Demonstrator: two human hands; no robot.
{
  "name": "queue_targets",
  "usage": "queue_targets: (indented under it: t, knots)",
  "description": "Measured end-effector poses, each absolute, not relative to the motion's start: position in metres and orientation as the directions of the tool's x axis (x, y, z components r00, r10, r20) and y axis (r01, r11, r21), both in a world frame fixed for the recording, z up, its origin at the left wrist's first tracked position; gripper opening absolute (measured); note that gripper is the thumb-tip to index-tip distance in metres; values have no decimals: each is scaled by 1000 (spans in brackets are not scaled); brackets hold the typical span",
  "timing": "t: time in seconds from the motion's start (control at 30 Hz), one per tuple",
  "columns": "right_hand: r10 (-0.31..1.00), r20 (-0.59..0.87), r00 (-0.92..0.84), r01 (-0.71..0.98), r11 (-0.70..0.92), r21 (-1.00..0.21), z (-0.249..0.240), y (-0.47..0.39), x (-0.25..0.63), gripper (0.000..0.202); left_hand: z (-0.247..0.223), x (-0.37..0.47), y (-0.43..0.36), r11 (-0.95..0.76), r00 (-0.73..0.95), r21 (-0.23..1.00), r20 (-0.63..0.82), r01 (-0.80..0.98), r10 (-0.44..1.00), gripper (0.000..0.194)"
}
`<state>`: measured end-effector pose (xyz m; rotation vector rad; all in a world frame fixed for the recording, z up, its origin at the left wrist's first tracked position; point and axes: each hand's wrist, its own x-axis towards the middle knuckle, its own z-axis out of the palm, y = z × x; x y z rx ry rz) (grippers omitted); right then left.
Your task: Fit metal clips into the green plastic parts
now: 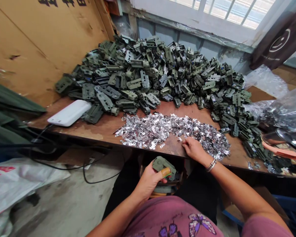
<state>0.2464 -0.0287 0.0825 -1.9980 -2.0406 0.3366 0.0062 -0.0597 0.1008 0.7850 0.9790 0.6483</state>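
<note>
My left hand is closed around a dark green plastic housing, held over my lap just below the table edge. Yellow tape wraps the thumb that presses on this part. At the front of the table, my right hand touches the near edge of a heap of small shiny metal pieces. Its fingertips are pinched together, and what they hold, if anything, is hidden. Left of it lies a second heap of silvery metal clips.
A large pile of green plastic housings covers the back of the table. A white power bank with a cable lies at the left. Plastic bags and an orange-handled item are at the right. An open container stands between my knees.
</note>
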Motion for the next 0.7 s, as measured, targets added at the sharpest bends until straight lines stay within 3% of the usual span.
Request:
queue_targets:
  t: [0.1, 0.27, 0.4, 0.63, 0.7]
  knots:
    - [996, 70, 61, 933, -32, -359, 83, -30, 251, 7, 100, 6, -59, 554, 400, 825, -474, -110, 785, 41]
    - [1000, 6, 25, 977, -23, -213, 86, -29, 247, 17, 97, 11, -55, 537, 392, 837, -462, -105, 796, 44]
    - [998, 37, -44, 961, 53, -271, 88, -35, 243, 16, 94, 12, -51, 473, 385, 876, -406, -95, 829, 42]
    - [997, 41, 71, 973, -60, -223, 83, -24, 240, 15, 93, 14, -51, 485, 395, 870, -414, -94, 820, 41]
    - [998, 45, 35, 957, -20, -291, 84, -25, 240, 14, 95, 15, -50, 450, 369, 886, -385, -108, 846, 39]
